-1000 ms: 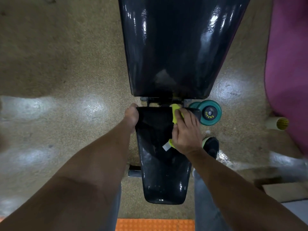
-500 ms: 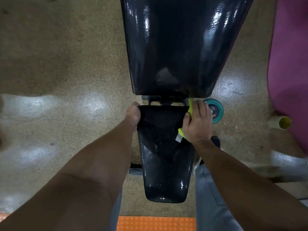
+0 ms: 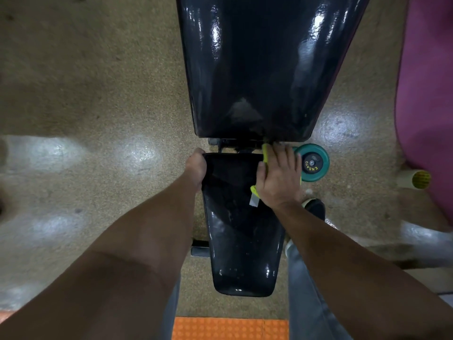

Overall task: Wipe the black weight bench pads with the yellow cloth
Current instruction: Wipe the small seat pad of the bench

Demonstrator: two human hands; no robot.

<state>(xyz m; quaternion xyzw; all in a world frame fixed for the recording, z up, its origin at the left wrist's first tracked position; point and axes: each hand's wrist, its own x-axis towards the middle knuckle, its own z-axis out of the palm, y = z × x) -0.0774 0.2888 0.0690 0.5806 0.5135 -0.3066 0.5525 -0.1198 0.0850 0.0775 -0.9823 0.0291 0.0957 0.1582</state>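
A: What changed just now?

B: The right hand (image 3: pixel 279 177) slid the yellow cloth (image 3: pixel 265 153) from the seat pad (image 3: pixel 235 217) middle to its far right corner, under the flat palm.

A: And the left hand (image 3: pixel 196 165)?

B: It still grips the pad's far left corner, well apart from the right.

A: So the far edge is nearly wiped?

B: Probably; the back pad (image 3: pixel 264 65) beyond both hands looks glossy, but I cannot tell if it is clean.
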